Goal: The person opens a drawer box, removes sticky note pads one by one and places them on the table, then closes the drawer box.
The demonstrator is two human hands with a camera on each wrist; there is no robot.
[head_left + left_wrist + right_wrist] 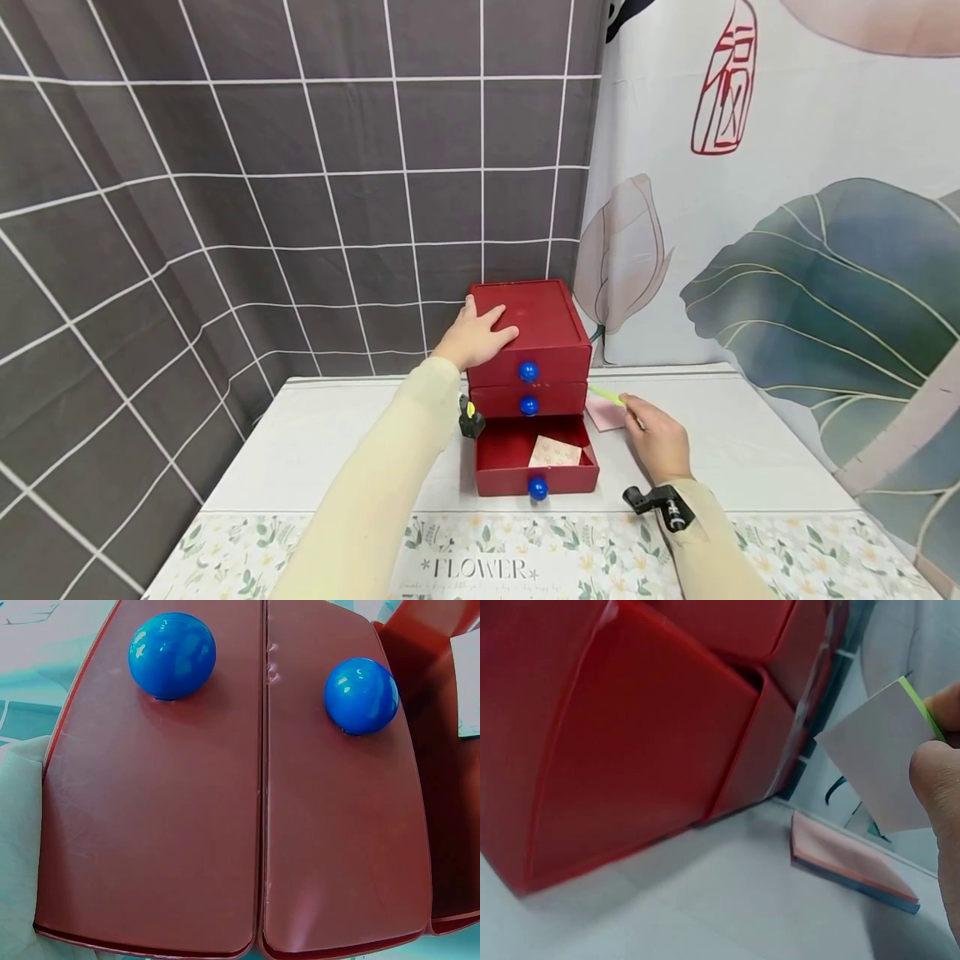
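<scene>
A small red chest of drawers [528, 400] with blue ball knobs stands on the table, its bottom drawer [501, 480] pulled out. Inside that drawer lies a patterned cream paper square [555, 452]. My left hand [477, 335] rests on the left part of the chest's top, fingers spread. To the right of the chest, my right hand [660, 437] pinches a thin sticky note pad [881, 754] between thumb and fingers. The pad's edge is bright green and its face toward the right wrist camera looks pale. It is held above the table.
A pink sticky note pad [851, 859] lies over a blue one [870, 892] on the white tabletop, right beside the chest. A floral cloth strip [480, 575] runs along the front. Behind hang a dark grid curtain [360, 208] and a white printed cloth [652, 100].
</scene>
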